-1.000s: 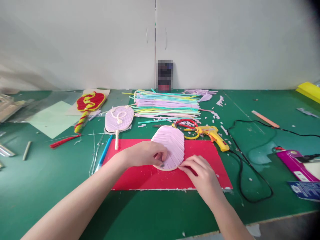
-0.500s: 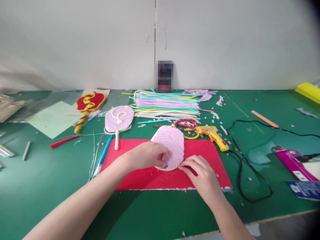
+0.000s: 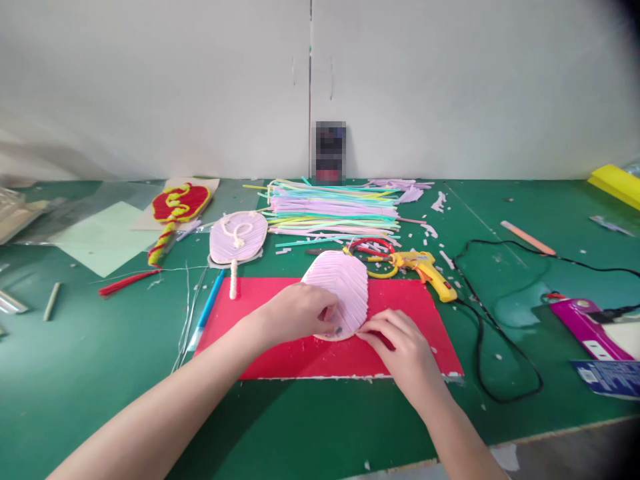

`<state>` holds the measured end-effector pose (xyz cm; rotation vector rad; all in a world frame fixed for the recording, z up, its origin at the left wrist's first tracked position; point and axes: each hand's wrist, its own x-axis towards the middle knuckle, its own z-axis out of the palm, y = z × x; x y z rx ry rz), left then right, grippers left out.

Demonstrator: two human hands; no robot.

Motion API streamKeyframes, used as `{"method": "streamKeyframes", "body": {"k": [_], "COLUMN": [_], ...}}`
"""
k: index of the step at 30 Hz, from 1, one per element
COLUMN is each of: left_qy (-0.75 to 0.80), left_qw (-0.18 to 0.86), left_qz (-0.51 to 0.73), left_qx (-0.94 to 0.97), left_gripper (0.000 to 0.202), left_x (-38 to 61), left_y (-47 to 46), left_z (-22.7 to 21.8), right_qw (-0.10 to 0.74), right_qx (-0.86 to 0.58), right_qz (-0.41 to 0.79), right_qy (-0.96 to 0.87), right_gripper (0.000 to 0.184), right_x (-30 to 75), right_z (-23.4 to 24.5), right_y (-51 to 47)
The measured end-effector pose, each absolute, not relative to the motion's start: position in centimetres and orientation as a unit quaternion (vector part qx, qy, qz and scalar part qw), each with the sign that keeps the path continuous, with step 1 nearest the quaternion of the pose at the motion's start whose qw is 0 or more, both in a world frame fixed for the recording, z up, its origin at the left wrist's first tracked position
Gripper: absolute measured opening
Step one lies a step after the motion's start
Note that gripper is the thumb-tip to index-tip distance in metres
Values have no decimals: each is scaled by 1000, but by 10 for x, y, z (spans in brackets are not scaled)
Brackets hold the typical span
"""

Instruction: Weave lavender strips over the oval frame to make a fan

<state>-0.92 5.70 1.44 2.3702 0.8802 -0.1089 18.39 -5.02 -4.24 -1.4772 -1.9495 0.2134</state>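
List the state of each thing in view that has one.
Red rectangular sheet: flat, partly covered.
Ridged lilac oval panel: over the sheet's far edge.
Left hand: curled, against the panel.
Right hand: pinching at the panel's edge.
Yellow plastic glue gun: on its side, corded.
Red-and-yellow-handled tool: spread, partly hidden.
Magenta power strip: black plug seemingly inserted.
Red fuzzy fan with yellow trim: lying down.
Pastel fuzzy sticks: heaped lengthwise.

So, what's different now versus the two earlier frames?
Left hand shifted slightly right over the lilac panel; no visible grab or release. Right hand stayed at the panel's lower right edge; panel, red sheet and glue gun unchanged.
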Motion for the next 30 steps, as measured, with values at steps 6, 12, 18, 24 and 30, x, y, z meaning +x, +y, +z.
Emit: {"method": "streamKeyframes", "body": {"k": [6,12,18,24,30], "left_qy": [327,255,273,358,380], "left_qw": [278,313,398,333,319], "left_qz": [-38,-7,-12,2,13], "left_qx": [902,915,876,872,868], "left_gripper": [9,13,18,7,8], "left_x": [-10,-7,-6,7,13], "left_y": [56,50,50,46,42], "left_z": [13,17,12,4,-1], "right_qw": [339,342,344,342,340], "right_qx": [-569,-565,-569,-571,-572], "right_qz": [81,80,79,89,87], "right_qy": [-745,-746,-743,-741,-742], "right_gripper": [12,9,11,10,11], "right_x": [184,183,182,184,183], "right_z": [-42,-41,-40,-42,-41], "right_y": [-50,-50,-50,-50,-50]}}
